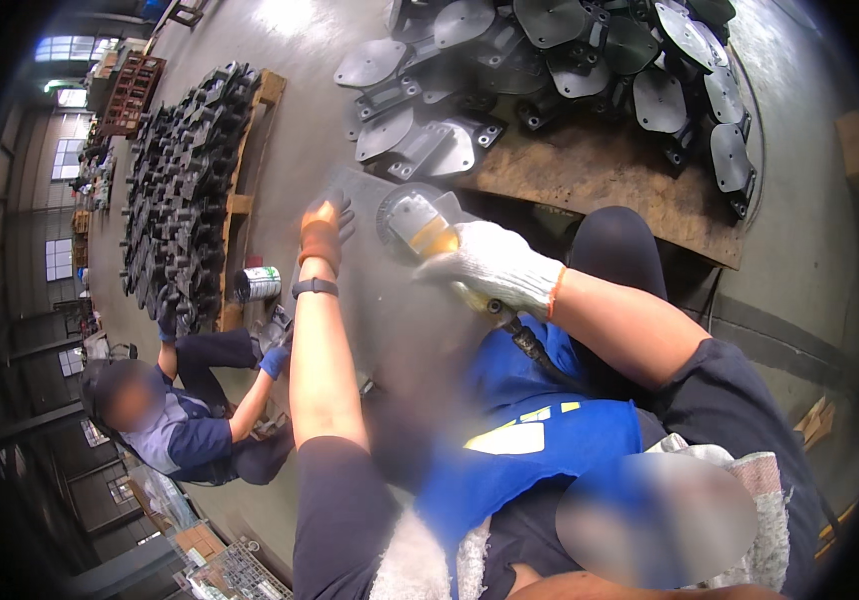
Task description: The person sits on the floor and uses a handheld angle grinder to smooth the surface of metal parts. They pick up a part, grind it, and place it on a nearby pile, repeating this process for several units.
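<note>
The right hand (pixel 495 265) is clamped on a grinder (pixel 426 226), at twelve o'clock from centre; the left hand (pixel 322 232), toward ten, its hold unclear, is best kept off the disc (pixel 388 222).

Metal parts (pixel 660 100) lie on a table (pixel 590 185), upper right, and on a pallet (pixel 240 205), upper left; a can (pixel 262 283) is right of the pallet, a grinder (pixel 412 220) mid-frame.

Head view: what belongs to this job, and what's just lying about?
Job, apparently:
yellow handheld disc tool in the white-gloved right hand
attached black hose
flat grey surface beneath
grey metal plates heaped nearby, probably

Lying about, apparently:
cylindrical white can
dark metal parts on a wooden pallet
</note>
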{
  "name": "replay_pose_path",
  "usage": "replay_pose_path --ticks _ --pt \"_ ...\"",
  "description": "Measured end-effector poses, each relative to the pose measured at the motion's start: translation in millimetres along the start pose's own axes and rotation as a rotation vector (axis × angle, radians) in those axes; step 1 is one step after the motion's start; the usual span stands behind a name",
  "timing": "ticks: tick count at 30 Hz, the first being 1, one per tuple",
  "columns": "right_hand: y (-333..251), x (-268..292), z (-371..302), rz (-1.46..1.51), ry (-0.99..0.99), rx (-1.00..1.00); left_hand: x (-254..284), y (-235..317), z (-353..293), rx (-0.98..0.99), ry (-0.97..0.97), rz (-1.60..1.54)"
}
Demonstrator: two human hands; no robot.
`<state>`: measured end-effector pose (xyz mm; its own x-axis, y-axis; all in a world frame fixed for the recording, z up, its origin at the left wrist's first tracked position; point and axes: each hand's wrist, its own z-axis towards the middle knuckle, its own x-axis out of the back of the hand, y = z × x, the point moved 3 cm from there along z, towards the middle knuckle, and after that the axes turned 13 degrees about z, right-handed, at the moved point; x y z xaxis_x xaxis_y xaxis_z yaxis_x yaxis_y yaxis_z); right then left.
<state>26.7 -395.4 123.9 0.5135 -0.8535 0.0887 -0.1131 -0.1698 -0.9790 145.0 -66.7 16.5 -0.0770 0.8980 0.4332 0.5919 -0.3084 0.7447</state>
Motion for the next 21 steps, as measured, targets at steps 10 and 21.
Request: replay_pose_path --ticks 10,21 --pt "-1.7 109.9 -17.8 0.613 0.218 -0.014 -42.6 46.0 86.7 -0.003 -0.01 -0.28" --pt "6.3 147.4 -26.1 0.798 0.321 -0.097 -111.3 111.3 156.9 -0.512 0.584 0.55"
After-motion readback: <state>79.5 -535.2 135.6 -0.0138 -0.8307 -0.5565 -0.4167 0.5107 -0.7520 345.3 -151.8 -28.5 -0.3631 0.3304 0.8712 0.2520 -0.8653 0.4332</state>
